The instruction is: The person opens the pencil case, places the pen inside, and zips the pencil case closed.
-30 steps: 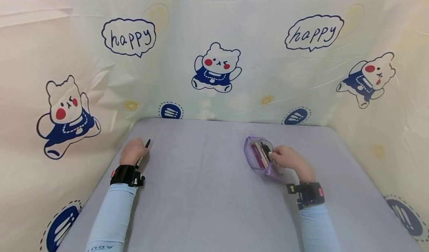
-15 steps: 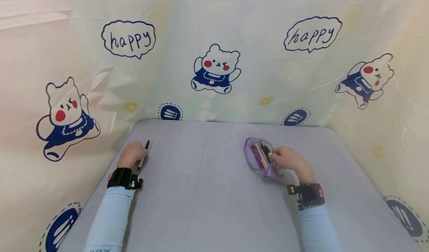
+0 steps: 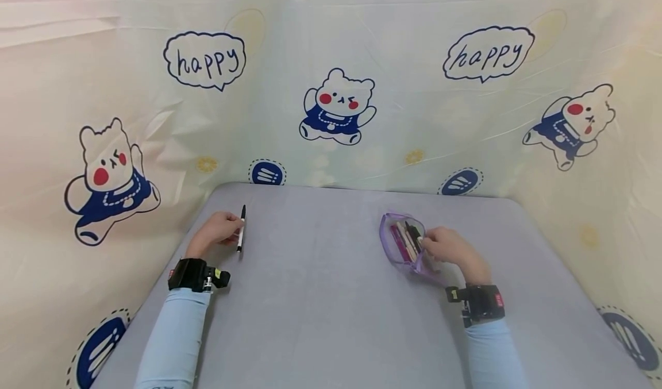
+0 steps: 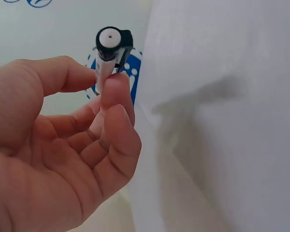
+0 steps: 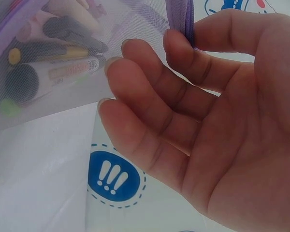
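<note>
My left hand (image 3: pixel 216 229) pinches a black-and-white pen (image 3: pixel 241 234) between thumb and index finger, over the left part of the table. Close up in the left wrist view, the pen (image 4: pixel 105 67) points its round black-rimmed end with a clip toward the camera. The other fingers are bent below it. On the right, my right hand (image 3: pixel 455 248) pinches the purple zipper edge of a see-through mesh pencil pouch (image 3: pixel 383 241). The pouch's mouth is open, and several pens (image 3: pixel 405 239) lie inside. Through the mesh in the right wrist view, a white marker (image 5: pixel 63 77) shows.
A grey-covered table (image 3: pixel 320 297) stretches under both hands. Behind and beside it hangs a pale curtain (image 3: pixel 393 124) printed with bears and the word "happy".
The left hand has turned and shifted right with the pen, which now stands clear of the fingers more. The right hand and pouch have kept their place.
</note>
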